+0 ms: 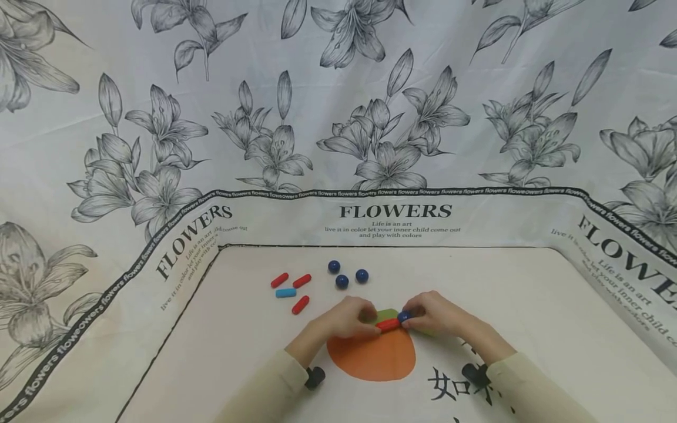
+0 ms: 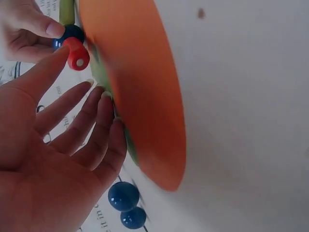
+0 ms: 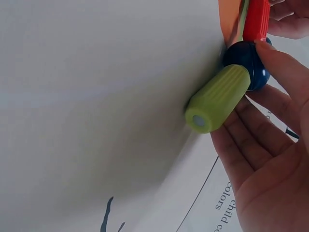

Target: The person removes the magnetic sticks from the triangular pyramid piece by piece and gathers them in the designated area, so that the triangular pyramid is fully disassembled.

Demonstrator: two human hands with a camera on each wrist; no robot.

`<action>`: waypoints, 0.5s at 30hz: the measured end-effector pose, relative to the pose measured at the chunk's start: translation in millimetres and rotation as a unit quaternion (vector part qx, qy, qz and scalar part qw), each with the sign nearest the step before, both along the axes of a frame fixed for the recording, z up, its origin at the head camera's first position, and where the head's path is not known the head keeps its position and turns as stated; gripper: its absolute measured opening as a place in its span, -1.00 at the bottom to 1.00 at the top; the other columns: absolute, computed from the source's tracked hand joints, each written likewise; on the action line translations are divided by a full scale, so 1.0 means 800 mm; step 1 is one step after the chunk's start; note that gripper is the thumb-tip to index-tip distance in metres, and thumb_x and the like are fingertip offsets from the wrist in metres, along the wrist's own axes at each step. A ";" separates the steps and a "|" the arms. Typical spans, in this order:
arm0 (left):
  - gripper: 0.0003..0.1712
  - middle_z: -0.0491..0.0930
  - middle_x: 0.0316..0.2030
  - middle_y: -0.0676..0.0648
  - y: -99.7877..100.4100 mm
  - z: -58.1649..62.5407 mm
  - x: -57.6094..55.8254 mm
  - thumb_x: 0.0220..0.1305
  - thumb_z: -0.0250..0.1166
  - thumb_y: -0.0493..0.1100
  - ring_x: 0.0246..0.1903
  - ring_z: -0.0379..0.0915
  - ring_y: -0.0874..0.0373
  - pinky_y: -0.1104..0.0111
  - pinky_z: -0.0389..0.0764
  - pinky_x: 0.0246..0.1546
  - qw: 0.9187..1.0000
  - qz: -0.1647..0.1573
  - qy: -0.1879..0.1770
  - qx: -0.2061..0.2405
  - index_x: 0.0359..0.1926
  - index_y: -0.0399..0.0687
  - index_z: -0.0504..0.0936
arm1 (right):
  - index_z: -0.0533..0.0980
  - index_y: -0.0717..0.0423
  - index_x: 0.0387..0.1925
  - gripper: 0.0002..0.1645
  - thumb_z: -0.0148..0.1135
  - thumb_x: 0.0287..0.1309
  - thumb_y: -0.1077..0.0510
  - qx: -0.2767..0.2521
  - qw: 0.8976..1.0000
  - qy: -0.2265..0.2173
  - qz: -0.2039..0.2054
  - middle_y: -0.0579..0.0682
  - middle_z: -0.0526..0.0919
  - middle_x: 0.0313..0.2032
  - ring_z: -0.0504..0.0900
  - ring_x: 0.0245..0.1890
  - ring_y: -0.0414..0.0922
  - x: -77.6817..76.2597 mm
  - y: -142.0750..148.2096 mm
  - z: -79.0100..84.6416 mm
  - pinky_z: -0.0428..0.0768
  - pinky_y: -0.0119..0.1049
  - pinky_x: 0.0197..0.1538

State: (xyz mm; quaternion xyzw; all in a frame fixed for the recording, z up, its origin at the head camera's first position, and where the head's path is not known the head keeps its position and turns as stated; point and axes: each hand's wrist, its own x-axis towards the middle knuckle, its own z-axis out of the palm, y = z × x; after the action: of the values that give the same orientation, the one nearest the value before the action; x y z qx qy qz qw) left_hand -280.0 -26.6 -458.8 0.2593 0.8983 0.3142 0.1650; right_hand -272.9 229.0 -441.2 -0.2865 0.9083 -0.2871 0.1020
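Observation:
A red magnetic rod (image 1: 388, 324), a dark blue ball (image 1: 404, 316) and a green rod (image 3: 219, 99) are joined end to end just above the tabletop. My left hand (image 1: 346, 317) has its thumb on the red rod's free end, with the index fingertip close by and the other fingers extended. At the ball, my right hand (image 1: 439, 314) pinches with thumb and fingers; its lower fingers lie behind the green rod in the right wrist view. From the head, the green rod is mostly hidden by the right hand.
Three loose blue balls (image 1: 342, 282) lie beyond the hands. Left of them are three red rods (image 1: 300, 304) and a light blue rod (image 1: 286, 292). An orange fruit print (image 1: 372, 355) and black characters (image 1: 448, 383) mark the cloth. A flowered curtain (image 1: 391, 147) rises behind.

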 end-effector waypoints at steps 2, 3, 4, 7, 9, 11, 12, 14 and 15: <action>-0.65 0.63 -0.27 0.15 0.004 -0.001 0.000 0.28 0.47 0.00 -0.23 0.49 0.26 0.42 0.59 -0.12 1.000 0.002 -0.006 0.000 0.02 -0.02 0.73 | 0.74 0.10 -0.18 -0.79 0.46 0.22 0.07 -0.001 1.000 -0.001 -0.003 -0.18 0.72 -0.31 0.54 -0.28 -0.18 0.000 0.000 -0.002 0.59 -0.28 -0.13; -0.69 0.62 -0.32 0.14 0.006 -0.001 0.001 0.28 0.47 -0.01 -0.27 0.48 0.26 0.43 0.58 -0.18 1.000 0.002 -0.008 0.002 -0.02 -0.01 0.74 | 0.74 0.10 -0.18 -0.79 0.45 0.22 0.06 0.000 1.000 -0.002 -0.005 -0.19 0.72 -0.31 0.54 -0.28 -0.18 0.000 0.000 -0.002 0.59 -0.27 -0.12; -0.73 0.61 -0.36 0.13 0.007 -0.002 0.001 0.28 0.47 -0.02 -0.31 0.48 0.25 0.44 0.56 -0.24 1.000 0.003 -0.010 0.003 -0.07 0.00 0.75 | 0.74 0.09 -0.18 -0.78 0.45 0.23 0.05 0.000 1.000 -0.004 -0.007 -0.19 0.72 -0.30 0.54 -0.27 -0.18 0.000 -0.001 -0.003 0.59 -0.26 -0.11; -0.82 0.57 -0.47 0.09 0.010 -0.002 0.001 0.28 0.47 -0.06 -0.42 0.45 0.23 0.44 0.50 -0.39 1.000 0.003 -0.012 0.010 -0.17 0.00 0.76 | 0.75 0.09 -0.18 -0.78 0.44 0.24 0.04 0.001 1.000 -0.007 -0.010 -0.18 0.72 -0.29 0.55 -0.26 -0.17 0.000 -0.001 -0.003 0.60 -0.22 -0.08; -0.85 0.56 -0.50 0.08 0.012 -0.002 0.000 0.28 0.47 -0.07 -0.47 0.44 0.23 0.45 0.48 -0.43 1.000 0.006 -0.012 0.014 -0.20 -0.02 0.76 | 0.75 0.09 -0.18 -0.78 0.44 0.24 0.04 0.002 1.000 -0.006 -0.010 -0.18 0.72 -0.29 0.55 -0.26 -0.18 -0.001 -0.002 -0.003 0.60 -0.20 -0.07; -0.85 0.57 -0.51 0.08 0.014 -0.002 0.000 0.29 0.47 -0.08 -0.48 0.45 0.23 0.45 0.49 -0.45 1.000 0.011 -0.013 0.017 -0.21 -0.04 0.77 | 0.75 0.09 -0.19 -0.78 0.44 0.24 0.04 0.003 1.000 -0.002 -0.008 -0.19 0.73 -0.30 0.55 -0.27 -0.18 -0.001 -0.002 -0.002 0.60 -0.19 -0.08; -0.85 0.57 -0.51 0.08 0.014 -0.003 -0.001 0.29 0.47 -0.08 -0.49 0.45 0.23 0.46 0.49 -0.45 1.000 0.014 -0.013 0.017 -0.21 -0.04 0.77 | 0.75 0.09 -0.19 -0.78 0.44 0.24 0.04 0.004 1.000 -0.001 -0.008 -0.19 0.73 -0.30 0.55 -0.27 -0.19 -0.001 -0.002 -0.002 0.59 -0.20 -0.09; -0.84 0.59 -0.51 0.08 0.016 -0.003 -0.001 0.29 0.47 -0.07 -0.49 0.45 0.23 0.46 0.50 -0.45 1.000 0.022 -0.014 0.016 -0.21 -0.04 0.77 | 0.75 0.09 -0.19 -0.79 0.44 0.24 0.04 0.006 1.000 0.002 -0.007 -0.19 0.72 -0.31 0.55 -0.28 -0.19 -0.002 -0.003 -0.002 0.58 -0.20 -0.10; -0.84 0.59 -0.51 0.08 0.016 -0.003 -0.001 0.29 0.47 -0.07 -0.49 0.45 0.23 0.46 0.50 -0.44 0.999 0.025 -0.014 0.015 -0.22 -0.04 0.77 | 0.75 0.09 -0.19 -0.79 0.44 0.24 0.04 0.007 1.000 0.002 -0.007 -0.19 0.72 -0.32 0.55 -0.29 -0.19 -0.002 -0.003 -0.002 0.58 -0.21 -0.10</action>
State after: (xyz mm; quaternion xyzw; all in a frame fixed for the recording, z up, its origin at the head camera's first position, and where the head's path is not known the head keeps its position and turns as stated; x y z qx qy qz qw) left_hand -280.8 -13.7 -461.2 0.2346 0.8972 0.3356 0.1653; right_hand -274.9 226.8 -442.8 -0.2801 0.9125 -0.2808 0.0999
